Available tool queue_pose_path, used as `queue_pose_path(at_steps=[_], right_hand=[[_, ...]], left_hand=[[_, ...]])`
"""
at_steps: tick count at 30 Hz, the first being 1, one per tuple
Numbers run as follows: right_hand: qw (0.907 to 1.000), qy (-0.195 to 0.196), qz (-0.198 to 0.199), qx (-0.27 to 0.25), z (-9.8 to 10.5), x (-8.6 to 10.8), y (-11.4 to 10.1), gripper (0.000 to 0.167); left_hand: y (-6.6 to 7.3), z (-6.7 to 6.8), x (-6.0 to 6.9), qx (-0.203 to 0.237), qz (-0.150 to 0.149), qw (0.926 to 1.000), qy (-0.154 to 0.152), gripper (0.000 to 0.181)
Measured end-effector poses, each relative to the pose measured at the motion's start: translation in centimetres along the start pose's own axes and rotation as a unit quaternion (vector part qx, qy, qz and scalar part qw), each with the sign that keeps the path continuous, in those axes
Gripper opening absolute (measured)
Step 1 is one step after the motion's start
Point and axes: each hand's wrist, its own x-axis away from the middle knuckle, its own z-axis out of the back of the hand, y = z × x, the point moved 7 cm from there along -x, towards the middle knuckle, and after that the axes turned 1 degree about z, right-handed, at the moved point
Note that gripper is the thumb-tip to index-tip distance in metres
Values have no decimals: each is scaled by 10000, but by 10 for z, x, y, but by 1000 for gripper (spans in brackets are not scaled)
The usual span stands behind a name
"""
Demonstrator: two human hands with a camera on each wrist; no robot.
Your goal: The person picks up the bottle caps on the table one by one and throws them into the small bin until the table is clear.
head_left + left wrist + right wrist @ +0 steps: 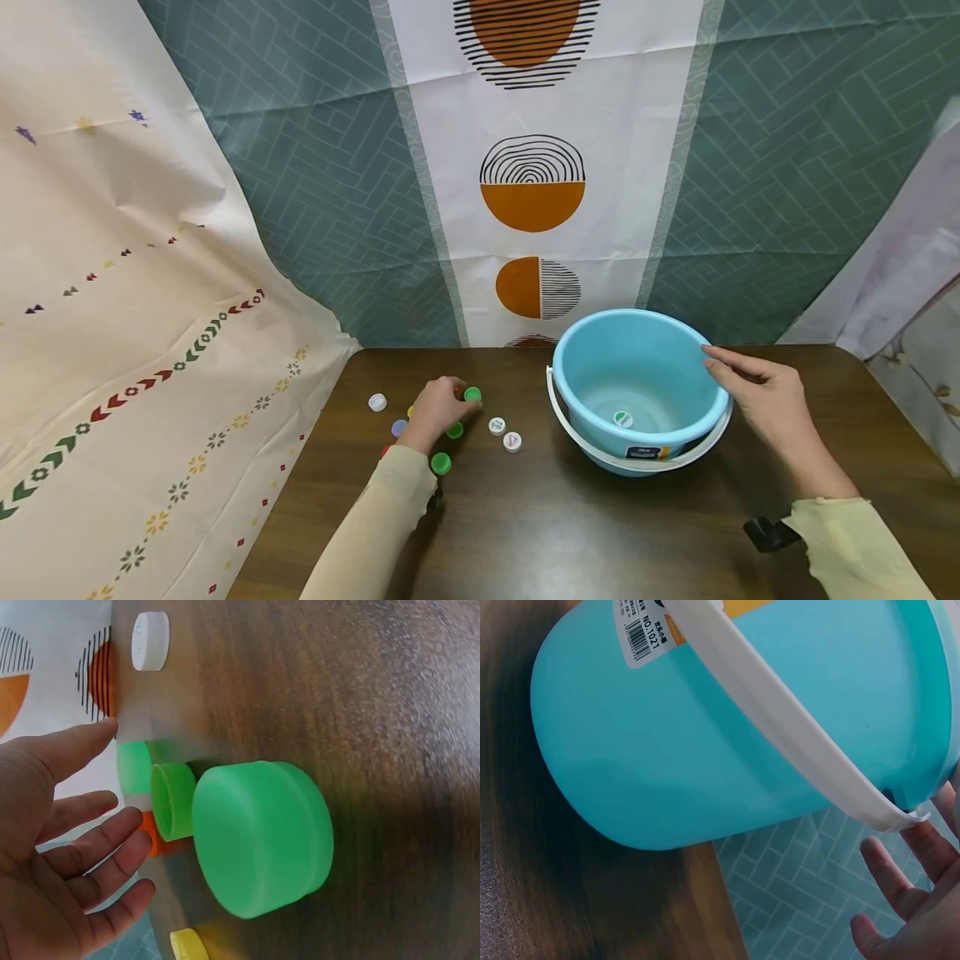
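My left hand [437, 410] is over the group of bottle caps at the left, nearest a green cap [472, 394]. In the left wrist view this hand [67, 847] has its fingers spread beside a small green cap [172, 801], with a larger green cap [259, 838] closer to the camera. At the right, my right hand [765, 396] holds the rim of a light blue bucket [637, 433], thumb at the inner side. The right wrist view shows fingers [922, 855] outside the bucket near the white handle's joint; the thumb is hidden there. One green-and-white cap [623, 419] lies inside the bucket.
White caps [512, 442] lie between my left hand and the bucket, and another white cap [377, 402] is farther left. Blue, red and yellow caps are partly behind my left hand. The white bucket handle [637, 463] hangs in front. Patterned cloth hangs behind the wooden table [525, 533].
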Motion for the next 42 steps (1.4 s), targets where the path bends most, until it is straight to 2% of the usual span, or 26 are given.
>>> queue_pose_path(at_steps=[6, 13, 25, 30, 37, 42], right_hand=[[10000, -58, 23, -11, -2, -2, -1, 44], [9999, -62, 64, -123, -3, -4, -5, 43], [9998, -60, 53, -181, -2, -2, -6, 44], [9999, -85, -14, -112, -2, -1, -3, 44], [9999, -79, -64, -65, 0, -1, 0, 45], [9999, -71, -48, -117, -1, 0, 0, 45]], left_hand=[[-2, -3, -2, -182, 81, 9998, -52, 51], [-1, -2, -5, -280, 72, 9996, 66, 45], [-3, -2, -7, -345, 244, 9990, 112, 41], [-5, -1, -6, -143, 244, 9994, 173, 40], [3, 15, -5, 364, -62, 9965, 748, 34], [10, 23, -6, 995, -182, 9902, 958, 35]])
